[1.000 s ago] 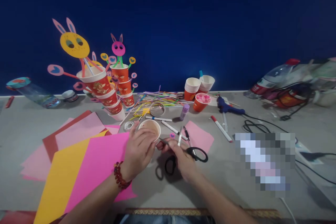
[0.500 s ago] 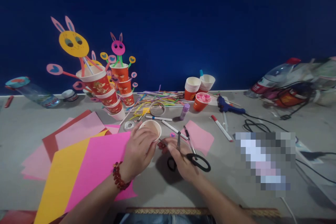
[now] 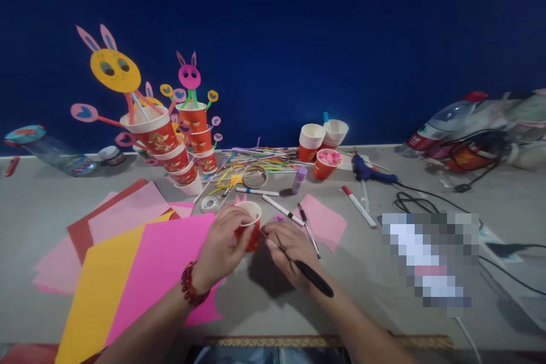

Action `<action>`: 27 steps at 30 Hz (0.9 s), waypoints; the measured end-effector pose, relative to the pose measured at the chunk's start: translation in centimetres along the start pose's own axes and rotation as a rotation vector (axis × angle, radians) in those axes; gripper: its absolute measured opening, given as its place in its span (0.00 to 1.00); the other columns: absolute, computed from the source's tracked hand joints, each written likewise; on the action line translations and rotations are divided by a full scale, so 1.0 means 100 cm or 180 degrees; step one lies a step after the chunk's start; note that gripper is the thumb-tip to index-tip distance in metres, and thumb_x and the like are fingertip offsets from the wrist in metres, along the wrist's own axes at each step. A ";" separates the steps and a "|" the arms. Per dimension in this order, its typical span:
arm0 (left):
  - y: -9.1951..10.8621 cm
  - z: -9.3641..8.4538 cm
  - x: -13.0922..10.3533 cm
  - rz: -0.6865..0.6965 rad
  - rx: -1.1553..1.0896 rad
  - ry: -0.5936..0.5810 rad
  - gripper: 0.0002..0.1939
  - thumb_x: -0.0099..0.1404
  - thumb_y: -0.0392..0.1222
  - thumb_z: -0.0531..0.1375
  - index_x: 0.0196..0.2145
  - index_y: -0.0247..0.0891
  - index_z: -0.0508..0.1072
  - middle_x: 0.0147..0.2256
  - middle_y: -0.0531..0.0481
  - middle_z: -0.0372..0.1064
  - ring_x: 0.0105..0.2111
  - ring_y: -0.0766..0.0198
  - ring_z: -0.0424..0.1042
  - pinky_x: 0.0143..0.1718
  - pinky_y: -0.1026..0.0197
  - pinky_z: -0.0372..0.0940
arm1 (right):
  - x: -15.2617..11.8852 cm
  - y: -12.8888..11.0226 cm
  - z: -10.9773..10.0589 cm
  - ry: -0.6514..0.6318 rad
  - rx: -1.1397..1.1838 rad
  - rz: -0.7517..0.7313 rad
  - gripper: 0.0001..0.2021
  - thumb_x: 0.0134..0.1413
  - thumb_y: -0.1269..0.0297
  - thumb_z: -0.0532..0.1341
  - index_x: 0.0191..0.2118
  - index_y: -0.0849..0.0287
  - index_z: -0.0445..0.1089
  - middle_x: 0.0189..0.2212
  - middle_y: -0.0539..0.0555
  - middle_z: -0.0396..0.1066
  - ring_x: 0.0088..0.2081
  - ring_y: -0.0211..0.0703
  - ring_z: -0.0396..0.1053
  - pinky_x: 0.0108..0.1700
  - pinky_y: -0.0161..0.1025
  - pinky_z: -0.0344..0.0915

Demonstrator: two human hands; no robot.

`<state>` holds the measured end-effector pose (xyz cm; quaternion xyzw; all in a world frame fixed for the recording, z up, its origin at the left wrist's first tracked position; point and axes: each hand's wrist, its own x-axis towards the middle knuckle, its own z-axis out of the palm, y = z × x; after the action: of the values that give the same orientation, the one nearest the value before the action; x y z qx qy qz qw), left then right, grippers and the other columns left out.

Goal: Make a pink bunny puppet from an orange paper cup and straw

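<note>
A red paper cup (image 3: 252, 240) with a white rim stands near the middle of the table, tilted little if at all. My left hand (image 3: 224, 244) is wrapped round its left side and rim, fingers bent over the edge. Close to the cup's right side, my right hand (image 3: 290, 253) grips black-handled scissors (image 3: 313, 278), whose blades lie across the fingers and point up and left toward the cup. The tips of the blades are hard to make out. Behind the cup's rim shows a small pink ear-like shape (image 3: 241, 198).
Pink (image 3: 157, 267) and yellow sheets (image 3: 102, 278) lie at the left. Cup figures (image 3: 160, 136) stand behind them. Straws (image 3: 264, 162), markers (image 3: 281, 210), a purple glue stick (image 3: 299, 180), cup stacks (image 3: 310, 145) and a blue glue gun (image 3: 375, 175) with cable lie farther back.
My left hand has shifted so the cup's red side now shows. My right hand has turned over with the scissors, whose handles now appear edge-on and lower.
</note>
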<state>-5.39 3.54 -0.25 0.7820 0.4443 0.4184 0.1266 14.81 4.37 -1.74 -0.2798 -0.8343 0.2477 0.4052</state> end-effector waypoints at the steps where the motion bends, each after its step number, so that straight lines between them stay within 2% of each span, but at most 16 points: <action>1: 0.000 0.001 -0.001 0.0098 0.0125 0.0014 0.05 0.68 0.33 0.58 0.39 0.41 0.70 0.37 0.48 0.76 0.41 0.57 0.73 0.58 0.44 0.63 | 0.000 -0.001 0.002 0.0044 0.0185 0.0214 0.18 0.72 0.59 0.47 0.35 0.56 0.71 0.37 0.57 0.77 0.41 0.47 0.74 0.46 0.44 0.70; 5: 0.001 0.002 -0.003 0.0405 0.0650 -0.0060 0.09 0.68 0.29 0.56 0.41 0.41 0.70 0.39 0.49 0.77 0.44 0.57 0.73 0.64 0.37 0.52 | -0.003 -0.005 0.013 0.0434 0.1211 0.1252 0.22 0.72 0.55 0.49 0.29 0.56 0.72 0.36 0.55 0.79 0.42 0.45 0.77 0.48 0.40 0.71; 8: 0.001 0.002 -0.004 0.0404 0.0680 -0.0077 0.09 0.68 0.29 0.56 0.41 0.40 0.71 0.39 0.48 0.76 0.44 0.56 0.73 0.64 0.37 0.52 | -0.005 -0.004 0.019 0.0606 0.1583 0.1574 0.25 0.71 0.53 0.49 0.26 0.56 0.72 0.36 0.55 0.79 0.43 0.46 0.78 0.50 0.42 0.72; 10: 0.000 0.002 -0.003 0.0260 0.0393 0.0001 0.08 0.68 0.30 0.57 0.40 0.40 0.71 0.38 0.48 0.76 0.44 0.57 0.72 0.60 0.41 0.58 | -0.006 -0.003 0.018 0.0533 0.1460 0.1491 0.24 0.72 0.54 0.49 0.27 0.56 0.73 0.37 0.55 0.79 0.45 0.47 0.77 0.51 0.43 0.72; 13: -0.001 0.002 -0.002 -0.0098 -0.0275 0.0050 0.04 0.69 0.32 0.58 0.38 0.39 0.72 0.37 0.47 0.75 0.43 0.59 0.73 0.50 0.52 0.68 | -0.005 -0.002 0.010 0.0317 0.0884 0.0927 0.22 0.72 0.56 0.49 0.31 0.56 0.73 0.39 0.56 0.78 0.47 0.49 0.75 0.49 0.43 0.71; 16: -0.001 0.001 -0.001 -0.0418 -0.0640 -0.0033 0.04 0.70 0.35 0.58 0.37 0.39 0.72 0.37 0.48 0.74 0.40 0.61 0.73 0.44 0.58 0.69 | 0.000 -0.003 0.002 0.0082 0.0358 0.0286 0.20 0.72 0.59 0.46 0.35 0.58 0.72 0.38 0.58 0.76 0.42 0.49 0.75 0.45 0.44 0.71; 19: -0.002 0.001 -0.001 -0.0532 -0.0653 -0.0095 0.04 0.71 0.36 0.58 0.36 0.39 0.72 0.36 0.48 0.74 0.39 0.61 0.74 0.43 0.58 0.68 | 0.003 -0.003 -0.001 -0.0088 0.0116 0.0063 0.20 0.72 0.61 0.45 0.35 0.58 0.71 0.37 0.59 0.76 0.39 0.48 0.74 0.43 0.45 0.70; 22: -0.004 0.002 -0.002 -0.0338 -0.0475 -0.0084 0.04 0.71 0.35 0.58 0.37 0.40 0.72 0.37 0.48 0.74 0.41 0.60 0.73 0.47 0.56 0.68 | 0.000 -0.001 -0.001 -0.0068 0.0334 0.0300 0.21 0.73 0.59 0.45 0.34 0.58 0.72 0.38 0.58 0.76 0.41 0.47 0.74 0.47 0.44 0.69; 27: -0.003 0.003 -0.003 0.0207 0.0244 -0.0035 0.07 0.69 0.31 0.57 0.40 0.41 0.71 0.39 0.48 0.76 0.44 0.58 0.73 0.61 0.43 0.59 | -0.006 -0.004 0.005 0.0194 0.1053 0.1349 0.22 0.71 0.53 0.49 0.31 0.56 0.73 0.42 0.55 0.77 0.50 0.48 0.73 0.54 0.43 0.67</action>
<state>-5.40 3.47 -0.78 0.8026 0.4336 0.4006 0.0854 14.57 3.61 -2.09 -0.3856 -0.6927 0.4515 0.4095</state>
